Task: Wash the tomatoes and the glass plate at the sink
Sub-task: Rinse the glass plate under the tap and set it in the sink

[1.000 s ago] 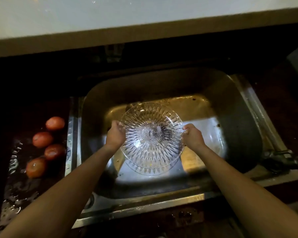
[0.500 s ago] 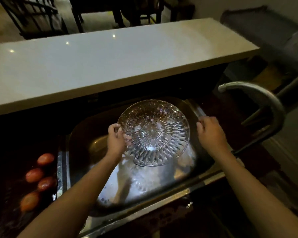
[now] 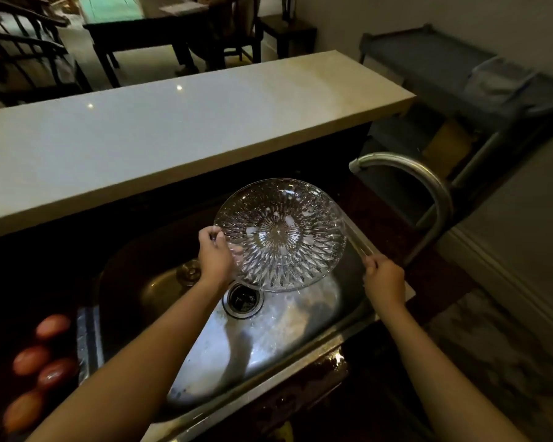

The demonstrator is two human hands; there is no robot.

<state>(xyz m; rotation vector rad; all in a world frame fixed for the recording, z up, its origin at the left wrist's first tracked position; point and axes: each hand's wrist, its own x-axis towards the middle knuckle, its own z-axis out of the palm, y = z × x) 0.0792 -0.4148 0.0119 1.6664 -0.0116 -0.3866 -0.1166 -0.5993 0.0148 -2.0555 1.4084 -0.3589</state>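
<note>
My left hand (image 3: 216,255) grips the left rim of a clear cut-glass plate (image 3: 281,234), which hangs tilted and wet above the steel sink (image 3: 270,386). My right hand (image 3: 384,280) is off the plate, with its fingers curled and nothing in it, at the sink's right rim. Several red tomatoes (image 3: 31,359) lie wet on the dark counter left of the sink. The open drain (image 3: 242,298) shows just below the plate.
A curved metal faucet (image 3: 426,183) arches at the right of the sink, its spout near the plate's far right. A pale raised counter (image 3: 173,122) runs behind the sink. Beyond it stand a dark table and chairs, and a grey cart (image 3: 460,78) is at the right.
My right hand has let go of the plate and dropped to the sink's right rim. My left hand alone has lifted the plate up and to the right. My view has tilted up and turned right.
</note>
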